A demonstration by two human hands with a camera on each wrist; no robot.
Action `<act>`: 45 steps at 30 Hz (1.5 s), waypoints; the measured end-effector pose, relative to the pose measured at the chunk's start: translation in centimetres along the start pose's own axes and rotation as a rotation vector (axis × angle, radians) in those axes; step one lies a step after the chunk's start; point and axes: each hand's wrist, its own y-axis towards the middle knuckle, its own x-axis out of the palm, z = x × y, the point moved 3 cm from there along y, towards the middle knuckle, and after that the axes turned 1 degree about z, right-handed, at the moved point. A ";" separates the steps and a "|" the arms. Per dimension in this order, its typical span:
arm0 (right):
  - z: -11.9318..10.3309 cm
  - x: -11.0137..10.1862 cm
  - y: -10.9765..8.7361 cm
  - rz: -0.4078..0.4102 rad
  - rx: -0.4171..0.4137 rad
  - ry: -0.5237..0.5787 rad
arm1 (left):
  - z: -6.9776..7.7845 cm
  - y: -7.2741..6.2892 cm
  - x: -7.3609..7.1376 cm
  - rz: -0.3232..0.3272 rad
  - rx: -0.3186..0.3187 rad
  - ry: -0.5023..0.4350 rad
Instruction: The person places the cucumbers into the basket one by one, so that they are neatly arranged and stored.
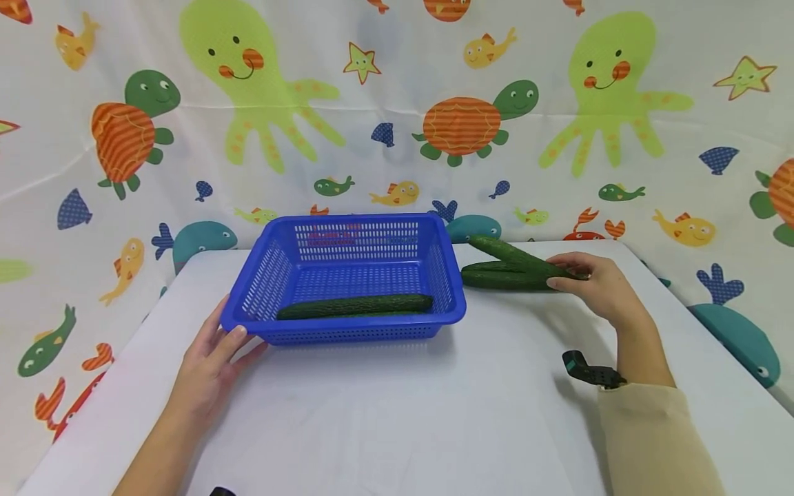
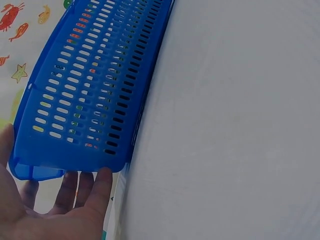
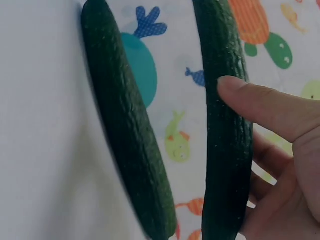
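In the head view, my left hand (image 1: 207, 368) grips the front left corner of a blue plastic basket (image 1: 455, 313). Its thumb lies at the rim, and the fingertips reach against the end wall (image 2: 75, 125) in the left wrist view. A dark green cucumber (image 1: 353, 305) lies along the basket's front side, with a sliver of green showing below it. My right hand (image 1: 598, 286) holds another cucumber (image 3: 227, 130) between thumb and fingers, its far end tilted up. Beneath it, more cucumber (image 1: 502, 281) lies on the table, also beside the held one (image 3: 130, 120) in the right wrist view.
A white-covered table (image 1: 397, 413) carries everything. Behind it hangs a curtain (image 1: 397, 89) printed with sea animals, close to the basket's back. The right wrist bears a black camera (image 1: 592, 372) below a beige sleeve (image 1: 657, 434).
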 end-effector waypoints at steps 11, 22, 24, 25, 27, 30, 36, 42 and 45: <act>-4.8 0.4 1.1 0.109 -0.111 0.030 | 0.0 -0.1 -0.1 0.010 -0.015 0.033; -10.2 2.3 2.8 0.033 -0.171 0.076 | -0.1 0.0 0.0 0.017 -0.025 0.045; -10.8 2.8 3.0 0.019 -0.179 0.082 | -0.1 0.0 0.0 0.010 -0.020 0.046; -11.1 3.0 3.1 0.012 -0.184 0.086 | -0.1 0.0 0.1 0.007 -0.018 0.046; -11.6 3.6 3.3 -0.003 -0.196 0.095 | -0.2 -0.1 0.1 0.002 -0.017 0.048; -12.3 4.6 3.8 -0.024 -0.215 0.108 | -0.1 -0.3 0.0 0.011 -0.026 0.049; -13.8 6.6 4.7 -0.045 -0.257 0.139 | 0.0 -0.5 -0.2 0.043 -0.053 0.086; -16.1 8.0 5.2 -0.094 -0.306 0.155 | 0.1 -0.2 -0.3 0.032 -0.035 0.075; -17.1 8.7 5.5 -0.115 -0.339 0.155 | 0.0 -0.1 -0.2 0.035 -0.032 0.075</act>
